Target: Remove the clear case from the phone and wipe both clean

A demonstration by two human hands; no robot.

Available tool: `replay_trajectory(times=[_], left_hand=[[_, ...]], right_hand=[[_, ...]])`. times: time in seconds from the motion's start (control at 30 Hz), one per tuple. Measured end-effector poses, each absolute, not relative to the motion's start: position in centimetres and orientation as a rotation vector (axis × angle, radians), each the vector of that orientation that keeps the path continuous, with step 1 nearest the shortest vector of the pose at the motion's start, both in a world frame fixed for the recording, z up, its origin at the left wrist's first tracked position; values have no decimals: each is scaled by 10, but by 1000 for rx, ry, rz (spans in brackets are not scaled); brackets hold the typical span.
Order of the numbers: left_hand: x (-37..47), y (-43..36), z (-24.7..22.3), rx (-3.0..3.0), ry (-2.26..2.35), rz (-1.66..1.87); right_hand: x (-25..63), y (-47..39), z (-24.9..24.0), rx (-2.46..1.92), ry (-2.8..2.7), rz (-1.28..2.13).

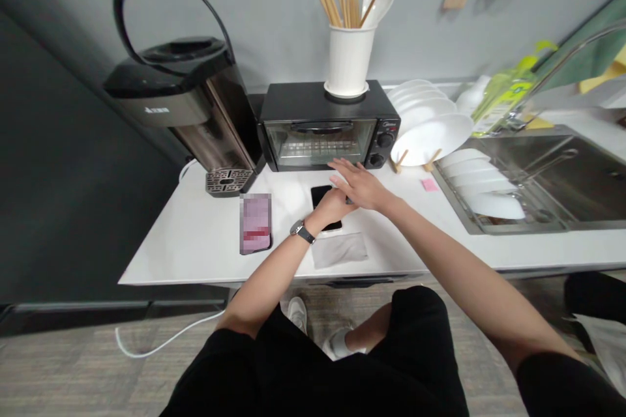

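Observation:
My left hand (333,207), with a watch (304,230) on the wrist, is over a black-screened phone (320,195) on the white counter. Its fingers are curled and partly covered by my right hand (360,186). A small dark bit shows at the left fingertips, too little to name. Stretched out, the fingers of my right hand reach past the left hand toward the front of the toaster oven (317,143). A flat grey cloth or packet (340,250) lies just below the phone. Left of my hands is another phone (255,223), its screen pixelated.
A tall water dispenser (210,124) stands at the left. Atop the oven is a white holder (349,58) with chopsticks and a spoon. Plates (433,137) lean in wooden stands at the right, near a pink note (429,184) and a sink (577,208) with stacked dishes.

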State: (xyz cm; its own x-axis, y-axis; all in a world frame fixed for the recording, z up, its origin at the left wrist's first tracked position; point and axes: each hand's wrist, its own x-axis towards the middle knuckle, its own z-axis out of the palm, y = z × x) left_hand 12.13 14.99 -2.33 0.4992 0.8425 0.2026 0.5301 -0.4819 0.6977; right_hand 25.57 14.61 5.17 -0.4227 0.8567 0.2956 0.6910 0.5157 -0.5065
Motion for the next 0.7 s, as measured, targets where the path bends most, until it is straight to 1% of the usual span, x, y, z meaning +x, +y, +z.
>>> replay_trajectory(times=[0.07, 0.13, 0.2, 0.37, 0.43, 0.53, 0.6, 0.7], left_hand=[[120, 149, -21, 2196, 1128, 708], [112, 146, -15, 2207, 1114, 707], [97, 139, -8, 2202, 1099, 744], [46, 114, -4, 2274, 1301, 866], [33, 106, -10, 2297, 1436, 742], [28, 101, -20, 2327, 1447, 453], [31, 103, -22, 2343, 1418, 380], [41, 109, -22, 2356, 1379, 360]], right_hand=[[266, 143, 46, -1212, -2094, 458], [277, 133, 37, -1158, -1834, 517], [283, 117, 19, -1143, -1619, 566], [272, 97, -35, -1186, -1633, 649], [265, 106, -42, -1172, -1674, 676], [269, 119, -41, -1156, -1714, 699], [281, 119, -41, -1165, -1701, 696], [298, 114, -48, -1208, -1652, 677]])
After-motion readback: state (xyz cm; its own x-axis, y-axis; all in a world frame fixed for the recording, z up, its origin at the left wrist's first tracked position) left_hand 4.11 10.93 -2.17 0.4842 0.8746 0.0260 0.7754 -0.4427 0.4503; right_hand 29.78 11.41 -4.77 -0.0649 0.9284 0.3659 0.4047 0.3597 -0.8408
